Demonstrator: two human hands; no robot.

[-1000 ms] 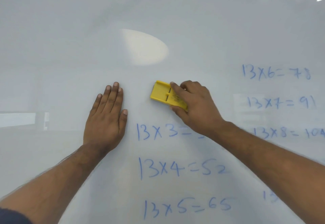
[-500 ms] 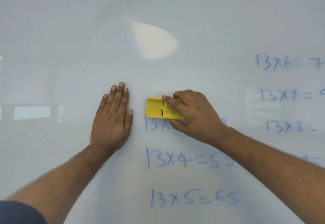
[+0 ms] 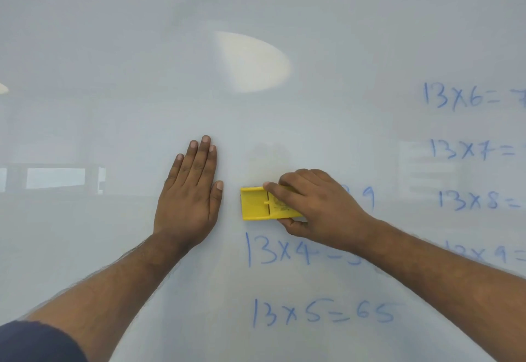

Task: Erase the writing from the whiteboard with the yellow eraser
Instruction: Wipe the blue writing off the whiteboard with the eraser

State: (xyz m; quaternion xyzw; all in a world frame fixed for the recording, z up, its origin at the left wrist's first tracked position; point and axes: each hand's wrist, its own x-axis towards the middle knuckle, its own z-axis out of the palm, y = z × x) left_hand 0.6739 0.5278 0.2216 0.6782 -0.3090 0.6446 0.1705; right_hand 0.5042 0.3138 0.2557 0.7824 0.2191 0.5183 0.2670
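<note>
The whiteboard [image 3: 113, 77] fills the head view. My right hand [image 3: 318, 208] grips the yellow eraser [image 3: 256, 203] and holds it flat on the board over the start of the 13x3 line, of which only a 9 [image 3: 369, 201] shows. Below run blue lines 13x4 [image 3: 277, 249] and 13x5=65 [image 3: 321, 313]. At the right stand 13x6 [image 3: 455, 97], 13x7 [image 3: 461, 149] and 13x8 [image 3: 469, 199]. My left hand [image 3: 190, 193] rests flat on the board with straight fingers, just left of the eraser.
The board's upper and left parts carry no writing. A bright light reflection [image 3: 253, 63] lies above the hands. A faint 13x9 line [image 3: 484, 253] shows above my right forearm.
My right hand moved the eraser down and left onto the 13x3 line, wiping its start away. My left hand stayed pressed on the board.
</note>
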